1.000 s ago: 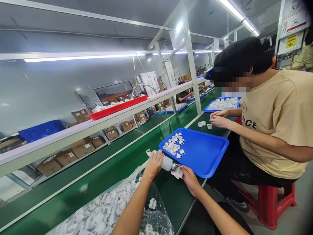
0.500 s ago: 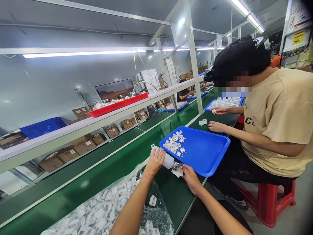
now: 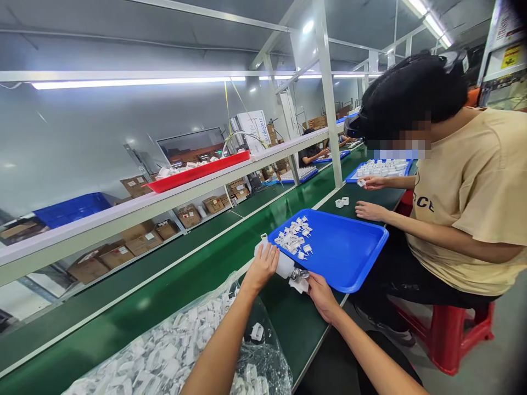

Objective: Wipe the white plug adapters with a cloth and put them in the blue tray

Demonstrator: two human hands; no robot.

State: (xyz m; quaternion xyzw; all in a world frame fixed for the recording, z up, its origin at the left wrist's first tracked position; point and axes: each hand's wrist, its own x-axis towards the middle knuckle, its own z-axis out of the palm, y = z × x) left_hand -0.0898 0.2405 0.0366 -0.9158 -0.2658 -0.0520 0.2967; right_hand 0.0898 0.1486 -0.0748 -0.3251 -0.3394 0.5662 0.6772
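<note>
White bottle (image 3: 285, 266) tipped, metal cap (image 3: 300, 273) twd worktop (image 3: 284, 312) near edge, just by blue tray's (image 3: 349, 247) near-left edge. My L hand (image 3: 263, 267) half-curled round btl; R hand (image 3: 323, 295) pinches white cloth (image 3: 298, 285) at cap. Imo: grip btl steady, cloth snug, cap clear of tray. Can't tell if btl touches worktop.

Left hand (image 3: 262, 267) and right hand (image 3: 322, 298) totally bare, forearms (image 3: 224, 337) too, plus plain black clothing (image 3: 393, 346) between 4 and 5 o'clock.
</note>
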